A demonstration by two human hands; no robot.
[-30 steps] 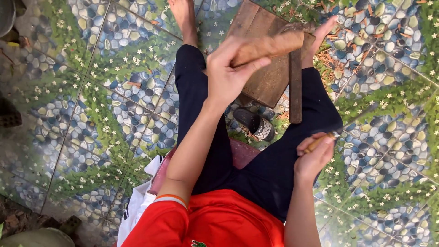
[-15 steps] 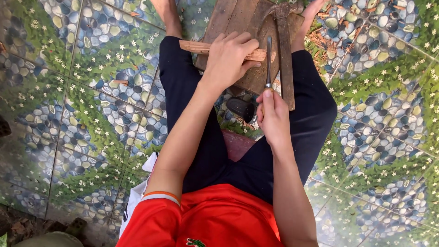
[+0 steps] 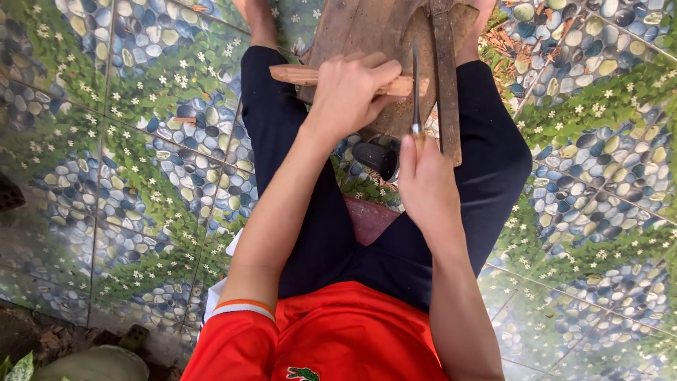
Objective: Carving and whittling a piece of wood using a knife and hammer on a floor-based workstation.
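Daylit floor tiles [image 3: 141, 141] patterned with pebbles and flowers.

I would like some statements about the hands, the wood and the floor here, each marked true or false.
1. The left hand grips a short wooden stick. True.
2. The right hand is empty. False: it holds a thin blade that points away from the person.
3. The stick lies across a wooden board. True.
4. The floor is plain grey concrete. False: its tiles show pebbles, leaves and small white flowers.
5. The person wears an orange-red shirt. True.
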